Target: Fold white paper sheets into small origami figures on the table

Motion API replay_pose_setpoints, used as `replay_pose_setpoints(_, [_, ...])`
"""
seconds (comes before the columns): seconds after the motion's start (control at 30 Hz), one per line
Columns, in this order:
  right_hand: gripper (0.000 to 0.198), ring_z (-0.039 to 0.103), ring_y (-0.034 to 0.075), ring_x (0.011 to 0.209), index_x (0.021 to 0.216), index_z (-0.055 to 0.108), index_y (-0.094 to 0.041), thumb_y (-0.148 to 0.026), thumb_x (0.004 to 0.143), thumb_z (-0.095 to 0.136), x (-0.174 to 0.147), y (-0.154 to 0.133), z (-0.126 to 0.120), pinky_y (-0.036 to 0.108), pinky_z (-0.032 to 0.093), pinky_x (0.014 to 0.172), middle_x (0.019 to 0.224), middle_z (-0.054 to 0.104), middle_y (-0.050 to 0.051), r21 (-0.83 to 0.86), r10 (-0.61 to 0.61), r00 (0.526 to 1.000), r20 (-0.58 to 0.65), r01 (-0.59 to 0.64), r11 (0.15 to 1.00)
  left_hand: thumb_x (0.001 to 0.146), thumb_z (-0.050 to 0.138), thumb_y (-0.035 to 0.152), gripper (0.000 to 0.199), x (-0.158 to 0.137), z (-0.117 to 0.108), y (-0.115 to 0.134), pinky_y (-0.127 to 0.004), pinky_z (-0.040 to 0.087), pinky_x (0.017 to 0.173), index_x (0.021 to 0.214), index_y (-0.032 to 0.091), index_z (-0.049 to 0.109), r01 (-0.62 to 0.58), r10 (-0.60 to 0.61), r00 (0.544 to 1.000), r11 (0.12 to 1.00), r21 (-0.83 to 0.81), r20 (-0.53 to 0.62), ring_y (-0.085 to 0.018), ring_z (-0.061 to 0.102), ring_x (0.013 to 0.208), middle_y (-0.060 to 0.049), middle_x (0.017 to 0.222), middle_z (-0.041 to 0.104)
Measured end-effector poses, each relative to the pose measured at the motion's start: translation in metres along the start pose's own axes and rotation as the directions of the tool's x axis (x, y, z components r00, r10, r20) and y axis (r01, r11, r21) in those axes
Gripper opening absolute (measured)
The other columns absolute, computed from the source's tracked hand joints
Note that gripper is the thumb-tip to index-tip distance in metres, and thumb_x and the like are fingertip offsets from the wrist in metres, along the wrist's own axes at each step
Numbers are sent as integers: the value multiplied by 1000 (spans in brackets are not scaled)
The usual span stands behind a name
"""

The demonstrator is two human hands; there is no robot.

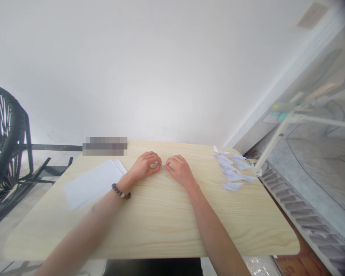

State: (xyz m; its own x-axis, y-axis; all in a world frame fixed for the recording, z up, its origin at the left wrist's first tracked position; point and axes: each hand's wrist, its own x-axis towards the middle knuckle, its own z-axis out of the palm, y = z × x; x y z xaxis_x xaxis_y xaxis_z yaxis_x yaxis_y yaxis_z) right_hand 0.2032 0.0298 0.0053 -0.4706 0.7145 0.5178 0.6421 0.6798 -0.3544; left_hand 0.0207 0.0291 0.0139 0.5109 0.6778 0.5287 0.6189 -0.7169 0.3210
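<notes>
Over the middle of the wooden table (pixel 161 214), my left hand (pixel 145 165) and my right hand (pixel 179 168) face each other with fingertips a small gap apart. Between them is a small piece of folded white paper (pixel 163 164), pinched from both sides and mostly hidden by the fingers. A dark bead bracelet (pixel 121 191) circles my left wrist. Flat white paper sheets (pixel 92 184) lie to the left of my left hand. Several folded paper pieces (pixel 232 175) with pointed ends sit in loose rows on the right side of the table.
A pixelated patch covers something at the table's back left corner. A dark woven chair (pixel 8 145) stands to the left. The white wall (pixel 166 76) rises behind the table. On the right are a white metal frame (pixel 273 145) and a grey ruffled cloth (pixel 301 214).
</notes>
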Motion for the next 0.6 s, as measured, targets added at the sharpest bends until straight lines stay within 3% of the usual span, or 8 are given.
replay_pose_setpoints(0.37, [13, 47, 16, 82, 71, 53, -20, -30, 77, 49, -1, 5, 0, 29, 35, 74, 78, 57, 3, -46, 22, 1000, 4, -21, 999, 76, 47, 21, 12, 0, 1, -2, -29, 39, 75, 77, 19, 58, -2, 2, 1000, 1000, 2, 13, -15, 52, 81, -3, 78, 61])
replay_pose_setpoints(0.6, [9, 47, 16, 84, 79, 55, -21, -27, 78, 49, -1, -2, 2, 30, 35, 75, 83, 57, 3, -21, 4, 1000, 12, -3, 1000, 77, 46, 23, 13, -1, 4, -2, -29, 39, 75, 78, 20, 59, -23, 23, 1000, 1000, -1, 16, -14, 52, 81, -3, 79, 61])
